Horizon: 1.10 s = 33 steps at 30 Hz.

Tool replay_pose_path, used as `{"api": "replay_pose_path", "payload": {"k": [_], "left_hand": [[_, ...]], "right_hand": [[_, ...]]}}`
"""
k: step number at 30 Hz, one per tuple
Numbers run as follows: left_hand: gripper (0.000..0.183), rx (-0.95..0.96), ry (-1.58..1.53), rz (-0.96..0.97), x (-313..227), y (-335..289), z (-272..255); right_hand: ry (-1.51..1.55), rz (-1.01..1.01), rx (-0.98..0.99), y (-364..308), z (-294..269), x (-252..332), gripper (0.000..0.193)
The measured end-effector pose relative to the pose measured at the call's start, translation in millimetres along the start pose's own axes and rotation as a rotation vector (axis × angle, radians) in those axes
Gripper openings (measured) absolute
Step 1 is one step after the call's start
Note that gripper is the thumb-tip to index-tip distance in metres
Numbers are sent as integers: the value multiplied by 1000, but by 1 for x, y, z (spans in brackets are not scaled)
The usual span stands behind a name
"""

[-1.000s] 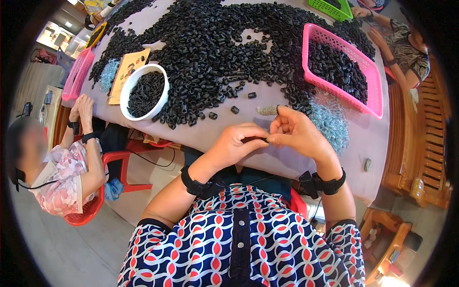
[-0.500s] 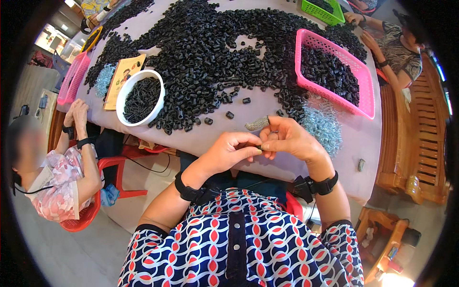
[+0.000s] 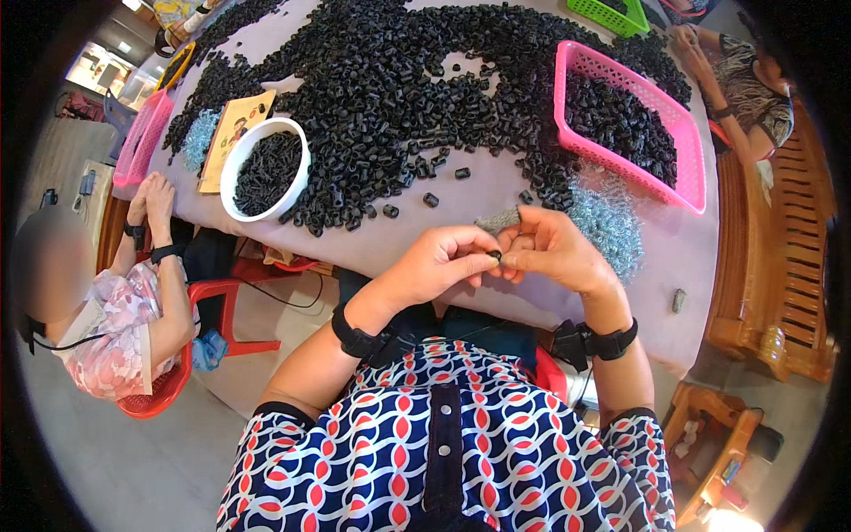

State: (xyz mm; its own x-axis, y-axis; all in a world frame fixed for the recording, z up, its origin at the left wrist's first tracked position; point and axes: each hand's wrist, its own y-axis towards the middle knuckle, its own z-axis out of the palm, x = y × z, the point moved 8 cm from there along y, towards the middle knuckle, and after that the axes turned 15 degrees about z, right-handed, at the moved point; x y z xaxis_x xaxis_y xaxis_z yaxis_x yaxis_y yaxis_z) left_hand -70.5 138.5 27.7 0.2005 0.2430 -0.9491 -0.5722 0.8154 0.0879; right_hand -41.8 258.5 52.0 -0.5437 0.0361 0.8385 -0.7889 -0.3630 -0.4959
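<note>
Close together over the table's near edge, my left hand point(image 3: 443, 266) and my right hand point(image 3: 560, 253) both pinch a small black plastic piece point(image 3: 495, 254) between thumb and fingertips. A dark round opening shows on the piece, though the fingers hide most of it. One finger of my right hand wears a grey knitted finger sleeve point(image 3: 500, 218). Just right of that hand lies a heap of fine silvery coils, like small springs point(image 3: 607, 229). Beyond both hands spreads a large pile of short black plastic tubes point(image 3: 381, 97), with a few loose ones nearer me.
A white bowl point(image 3: 228, 183) of slim black pieces stands left, beside a yellow booklet point(image 3: 215, 162). A pink basket point(image 3: 631, 163) of black pieces stands right. A loose grey finger sleeve point(image 3: 678, 301) lies near the right edge. People sit left point(image 3: 133, 319) and far right point(image 3: 753, 97).
The view has shifted slightly. My hands have turned a little, so the black piece shows more plainly between the fingertips. The sleeved finger has drawn back toward the right.
</note>
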Motion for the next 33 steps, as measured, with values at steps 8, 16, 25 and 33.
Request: {"api": "replay_pose_path", "payload": {"k": [8,16,25,33], "left_hand": [[16,-28,65,57,-3,3,-8],[18,-19,99,85,0,-1,-23],[20,-138,34,143,13,6,-44],[18,-243,64,144,11,6,-56]], "right_hand": [[-69,-18,-136,5,-4,2,16],[-484,-60,-204,27,0,44,23],[-1186,-397,-906,106,-72,137,50],[-1424,-172,-880,133,-60,97,47]]}}
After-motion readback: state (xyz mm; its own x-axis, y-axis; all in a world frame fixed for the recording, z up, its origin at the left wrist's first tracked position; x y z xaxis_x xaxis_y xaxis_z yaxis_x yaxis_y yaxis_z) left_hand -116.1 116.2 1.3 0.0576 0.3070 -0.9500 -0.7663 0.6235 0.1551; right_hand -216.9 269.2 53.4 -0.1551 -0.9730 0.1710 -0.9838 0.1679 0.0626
